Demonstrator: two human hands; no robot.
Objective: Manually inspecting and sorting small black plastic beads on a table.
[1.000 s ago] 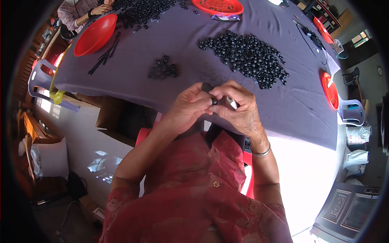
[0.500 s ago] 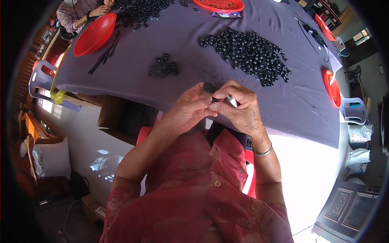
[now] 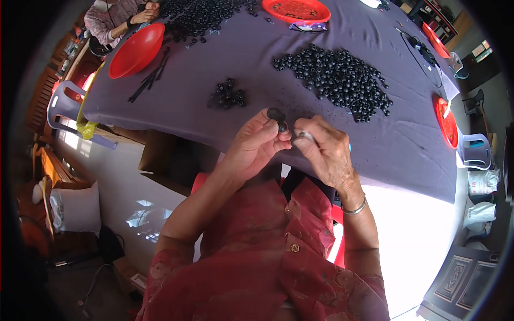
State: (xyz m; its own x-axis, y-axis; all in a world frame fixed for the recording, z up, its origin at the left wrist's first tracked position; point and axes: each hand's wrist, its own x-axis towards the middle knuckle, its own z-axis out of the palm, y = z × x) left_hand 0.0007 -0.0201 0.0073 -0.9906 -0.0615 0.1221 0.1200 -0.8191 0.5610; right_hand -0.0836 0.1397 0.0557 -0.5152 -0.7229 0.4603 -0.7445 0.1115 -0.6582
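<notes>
My left hand (image 3: pixel 251 143) is closed in a pinch above the table's near edge. Between its thumb and index finger sits a small round black piece (image 3: pixel 282 127), like those in the piles. A black cover (image 3: pixel 276 114) wraps that index fingertip. Just to the right, my right hand (image 3: pixel 329 152) is curled around a slim white-handled tool (image 3: pixel 306 135); its working end cannot be made out. The hands are slightly apart. Beyond them lies a large pile of black ring-like pieces (image 3: pixel 337 77), with a smaller cluster (image 3: pixel 227 96) to the left.
A purple-grey cloth covers the table (image 3: pixel 182 115). Red basins (image 3: pixel 136 51) and trays (image 3: pixel 297 10) stand around it, and dark strips (image 3: pixel 150 77) lie at left. At far left a co-worker's hands (image 3: pixel 145 13) are beside another black pile (image 3: pixel 201 18).
My right hand has drawn away to the right from my left hand, opening a small gap. The white tool has turned within its grip. The whole view has shifted slightly.
</notes>
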